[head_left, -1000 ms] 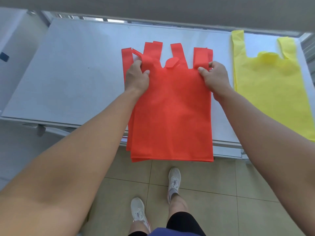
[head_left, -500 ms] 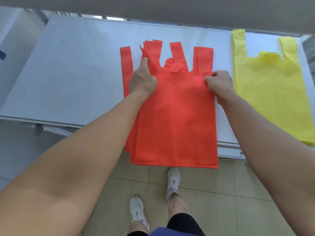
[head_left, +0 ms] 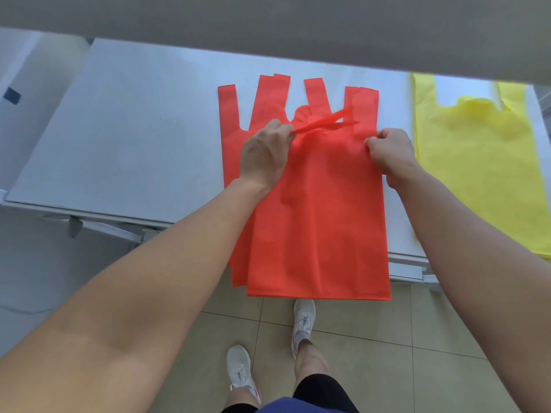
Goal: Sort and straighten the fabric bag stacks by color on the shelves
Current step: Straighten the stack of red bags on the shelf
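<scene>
A person squares a stack of red bags (head_left: 322, 219) on a white shelf (head_left: 134, 129) — its lower end overhanging the front edge — beside the yellow bags (head_left: 477, 162). The left hand (head_left: 264, 156) pinches a twisted handle (head_left: 325, 122); the right hand (head_left: 390, 153) grips the stack's right edge. Best flattened first (before aligning the fanned layers).

Nothing readable in frame: no text, brand or number resolved. The red bags (head_left: 322, 219) at centre and yellow bags (head_left: 477, 162) at right showed plain fabric. The white sneakers (head_left: 303, 318) at bottom centre had small markings and the dark patch (head_left: 12, 96) at upper left was blurred, both illegible.
</scene>
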